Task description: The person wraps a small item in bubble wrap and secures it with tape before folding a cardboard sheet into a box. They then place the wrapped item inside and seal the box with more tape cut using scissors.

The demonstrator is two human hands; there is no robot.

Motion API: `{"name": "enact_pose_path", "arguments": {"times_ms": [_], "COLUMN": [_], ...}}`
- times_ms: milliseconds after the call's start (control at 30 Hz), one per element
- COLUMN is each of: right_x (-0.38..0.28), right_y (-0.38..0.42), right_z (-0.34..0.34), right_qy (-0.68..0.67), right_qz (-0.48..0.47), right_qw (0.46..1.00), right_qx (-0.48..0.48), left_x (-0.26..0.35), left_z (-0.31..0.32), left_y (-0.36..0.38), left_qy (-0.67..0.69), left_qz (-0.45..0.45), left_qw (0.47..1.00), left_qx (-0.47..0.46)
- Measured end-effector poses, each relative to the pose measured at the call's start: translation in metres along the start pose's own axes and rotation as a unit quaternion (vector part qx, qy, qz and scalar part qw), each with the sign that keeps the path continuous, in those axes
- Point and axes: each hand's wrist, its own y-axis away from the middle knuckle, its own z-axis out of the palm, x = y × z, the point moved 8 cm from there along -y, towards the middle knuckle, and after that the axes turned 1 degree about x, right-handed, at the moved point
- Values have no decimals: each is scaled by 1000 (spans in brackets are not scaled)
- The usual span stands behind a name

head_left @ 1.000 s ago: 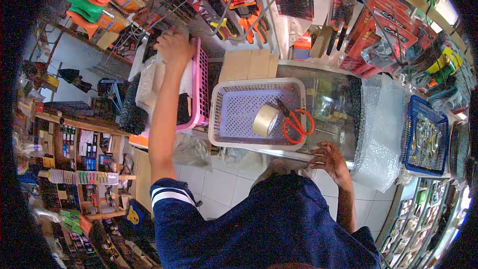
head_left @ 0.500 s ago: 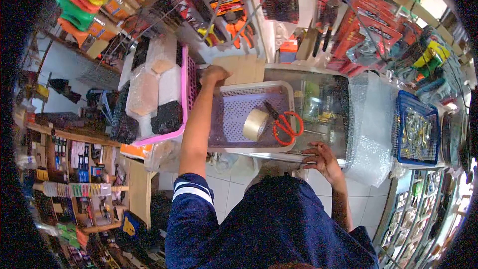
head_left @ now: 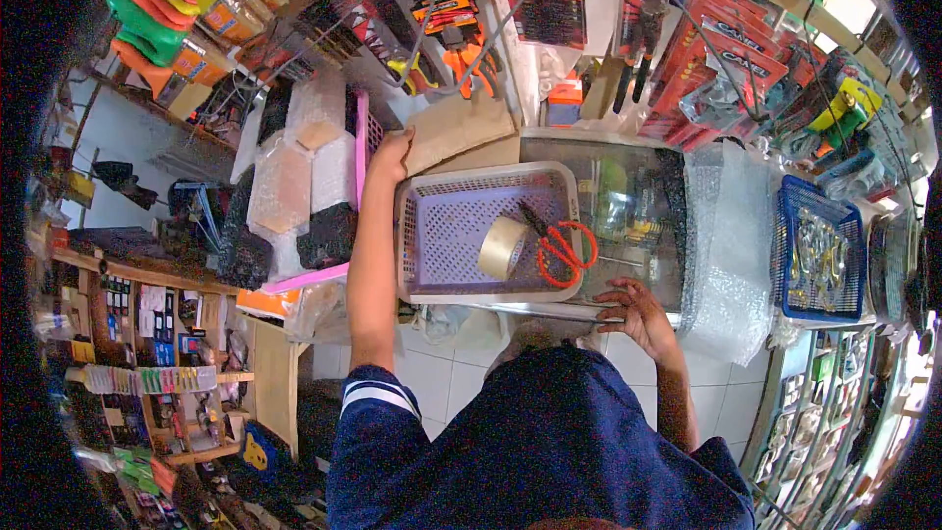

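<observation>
My left hand (head_left: 393, 154) grips the left end of a flat brown cardboard piece (head_left: 459, 132), which is tilted up behind the basket. Under it lies another brown cardboard piece (head_left: 496, 154). In front of them stands a pale plastic basket (head_left: 417, 287) with a perforated purple-looking bottom. A roll of tape (head_left: 501, 246) and scissors with red-orange handles (head_left: 561, 257) lie inside it at the right. My right hand (head_left: 638, 316) rests at the counter's front edge with fingers apart, holding nothing.
To the left, a pink basket (head_left: 364, 152) holds bubble-wrapped packages (head_left: 285, 186). Bubble wrap (head_left: 726, 245) drapes over the glass-topped counter (head_left: 628, 162) on the right, beside a blue basket (head_left: 785, 275) of metal pieces. Packaged tools (head_left: 543, 5) hang above.
My left hand has moved left and lifted one end of the upper cardboard piece, tilting it. The basket has shifted slightly left. My right hand has stayed nearly still.
</observation>
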Motion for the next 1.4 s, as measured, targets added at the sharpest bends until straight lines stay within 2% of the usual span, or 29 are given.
{"name": "enact_pose_path", "arguments": {"times_ms": [67, 167, 233, 300, 367, 433, 500, 600, 700, 767, 800, 833, 867, 900, 933, 967, 1033, 1100, 1167, 1200, 1300, 1400], "right_x": [-3, -15, -43, -69, -96, -103, -99, -73, -84, -86, -86, -86, -81, -78, -78, -77, -77, -78, -79, -80, -74, -78], "right_y": [1, 4, 5, 5, -3, -6, -8, -18, -2, 1, 3, 6, 7, 8, 11, 16, 28, 34, 38, 42, 46, 51], "right_z": [5, 13, 29, 45, 63, 100, 133, 141, 161, 158, 160, 163, 165, 161, 159, 157, 155, 152, 147, 155, 145, 144], "right_qy": [-24, 47, 114, 210, 332, 346, 341, 377, 335, 395, 407, 419, 402, 465, 423, 380, 423, 429, 401, 349, 318, 204], "right_qz": [16, -6, -57, -103, -154, -150, -154, -181, -271, -290, -298, -306, -272, -268, -291, -314, -326, -338, -348, -323, -262, -287], "right_qw": [1000, 999, 991, 970, 925, 921, 924, 908, 901, 872, 863, 854, 873, 843, 858, 870, 845, 837, 847, 880, 909, 924], "right_qx": [7, 19, 33, 62, 101, 100, 76, 15, 46, 11, -11, -33, -42, -46, -30, -15, -32, -39, -34, -3, 66, 150], "left_x": [2, 0, -5, -7, -9, -12, -22, -60, -83, -197, -204, -222, -240, -211, -181, -137, -90, -74, -82, -86, -84, -75], "left_z": [6, 12, 15, 15, 18, 28, 51, 64, 75, 32, 34, 38, 43, 65, 86, 110, 127, 139, 141, 142, 145, 160], "left_y": [42, 100, 132, 163, 196, 235, 280, 306, 333, 311, 317, 322, 331, 344, 357, 365, 372, 376, 375, 373, 369, 373], "left_qy": [21, 17, 6, -13, -32, -53, -7, 38, 134, 207, 236, 108, -25, -62, -98, -36, -6, -68, -75, -80, -119, -13], "left_qz": [-2, 39, 54, 110, 174, 240, 197, 189, 222, 144, 98, 49, 2, 37, 72, 188, 339, 414, 402, 397, 439, 393], "left_qw": [1000, 999, 998, 994, 984, 969, 980, 981, 966, 960, 951, 978, 982, 978, 972, 960, 916, 876, 879, 879, 866, 900], "left_qx": [-10, -13, -11, 8, 23, 28, 28, -15, -12, -124, -173, -175, -190, -197, -201, -204, -213, -238, -246, -252, -209, -185]}}
